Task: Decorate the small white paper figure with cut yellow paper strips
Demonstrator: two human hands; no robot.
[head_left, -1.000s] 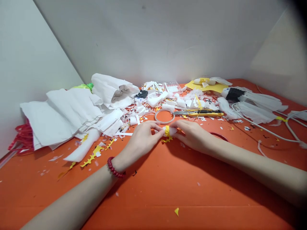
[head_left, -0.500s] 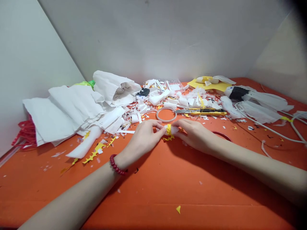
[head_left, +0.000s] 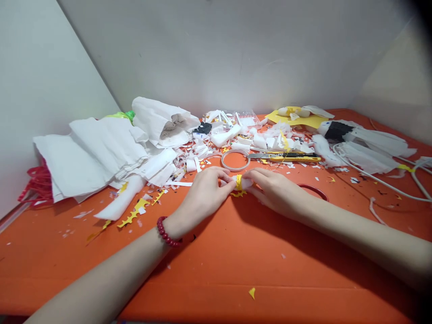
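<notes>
Between my two hands is a small white roll with a yellow band (head_left: 239,182) around its middle, held just over the orange table. My left hand (head_left: 211,186), with a red bead bracelet (head_left: 166,231) at the wrist, pinches the roll's left end. The right end is gripped by the fingers of my right hand (head_left: 275,189). Below the roll lies a jagged yellow paper scrap (head_left: 239,194). Just beyond my fingertips are a ring-shaped roll of tape (head_left: 235,168) and a yellow-and-black utility knife (head_left: 286,156) with its blade showing.
White paper sheets (head_left: 101,153) and an open white paper bag (head_left: 158,121) lie at left. White and yellow scraps (head_left: 138,213) litter the orange table (head_left: 216,270). At right are a white bundle with a black band (head_left: 339,131), a white cord (head_left: 381,177) and a red ring (head_left: 315,191).
Both hands keep hold of the banded white roll in nearly the same place. The whole view has shifted very slightly; nothing was let go or picked up.
</notes>
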